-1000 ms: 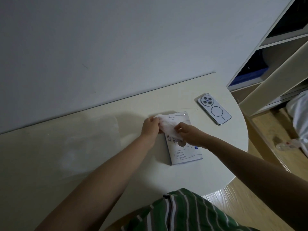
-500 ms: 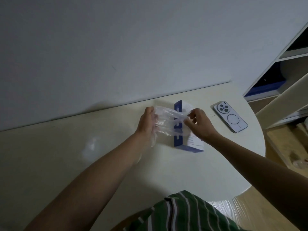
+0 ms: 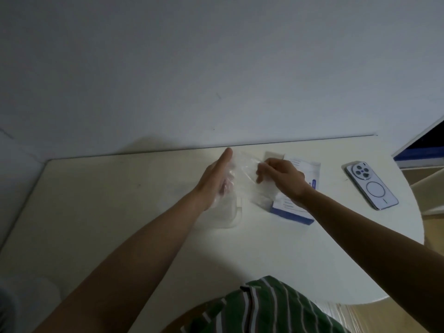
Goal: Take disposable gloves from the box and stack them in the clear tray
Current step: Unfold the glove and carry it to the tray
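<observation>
A thin clear disposable glove point(image 3: 242, 174) is stretched between my two hands above the table. My left hand point(image 3: 213, 181) holds its left side: the index finger points straight out and the other fingers curl into the film, which hangs down to the tabletop. My right hand point(image 3: 281, 176) pinches the glove's right side over the glove box. The white and blue glove box point(image 3: 294, 210) lies flat, partly hidden under my right hand and wrist. A faint clear shape point(image 3: 227, 218) lies below my left hand; I cannot tell whether it is the tray or glove film.
A pale phone point(image 3: 371, 188) lies camera side up to the right of the box. The cream table point(image 3: 108, 212) meets the wall at the back and curves off at the right. Shelving point(image 3: 422, 150) stands at the far right. A green striped garment point(image 3: 264, 308) is at the near edge.
The box, up on its edge half a second ago, now lies flat. My hands have drawn the glove out wider, and my left index finger has straightened.
</observation>
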The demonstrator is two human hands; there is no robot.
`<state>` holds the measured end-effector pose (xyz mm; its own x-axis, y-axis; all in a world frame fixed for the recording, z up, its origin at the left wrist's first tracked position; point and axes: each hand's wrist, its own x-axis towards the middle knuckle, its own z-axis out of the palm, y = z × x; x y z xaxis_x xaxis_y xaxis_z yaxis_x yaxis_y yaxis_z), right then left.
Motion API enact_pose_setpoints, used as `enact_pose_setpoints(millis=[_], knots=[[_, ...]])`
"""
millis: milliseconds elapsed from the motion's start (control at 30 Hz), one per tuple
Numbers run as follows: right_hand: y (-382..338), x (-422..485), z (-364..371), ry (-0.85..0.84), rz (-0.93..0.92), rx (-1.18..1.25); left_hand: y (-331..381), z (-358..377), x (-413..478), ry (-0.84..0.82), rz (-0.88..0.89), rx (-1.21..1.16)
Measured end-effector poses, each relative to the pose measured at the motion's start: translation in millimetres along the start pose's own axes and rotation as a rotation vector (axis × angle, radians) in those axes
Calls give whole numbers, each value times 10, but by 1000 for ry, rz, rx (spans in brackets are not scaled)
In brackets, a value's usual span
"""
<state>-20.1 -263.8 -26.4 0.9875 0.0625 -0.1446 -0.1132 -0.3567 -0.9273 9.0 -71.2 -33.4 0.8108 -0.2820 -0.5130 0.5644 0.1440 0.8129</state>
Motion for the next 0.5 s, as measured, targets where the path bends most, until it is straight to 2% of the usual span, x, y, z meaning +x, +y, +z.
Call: enact_pose_setpoints(millis=[100, 167, 367, 433, 500], knots=[[-130, 78, 145, -30, 21, 29, 74, -302, -107, -34, 118, 40], [-172, 142, 260, -36, 37, 20, 88, -521, -180, -8, 131, 117], [-235, 288, 668, -67, 151, 92, 112, -828, -270, 261, 30, -4], [-271, 335, 771, -68, 195, 114, 102, -866, -293, 241, -12, -95], [-318, 378, 846, -52, 263, 166, 86, -928, -323, 193, 26, -39]])
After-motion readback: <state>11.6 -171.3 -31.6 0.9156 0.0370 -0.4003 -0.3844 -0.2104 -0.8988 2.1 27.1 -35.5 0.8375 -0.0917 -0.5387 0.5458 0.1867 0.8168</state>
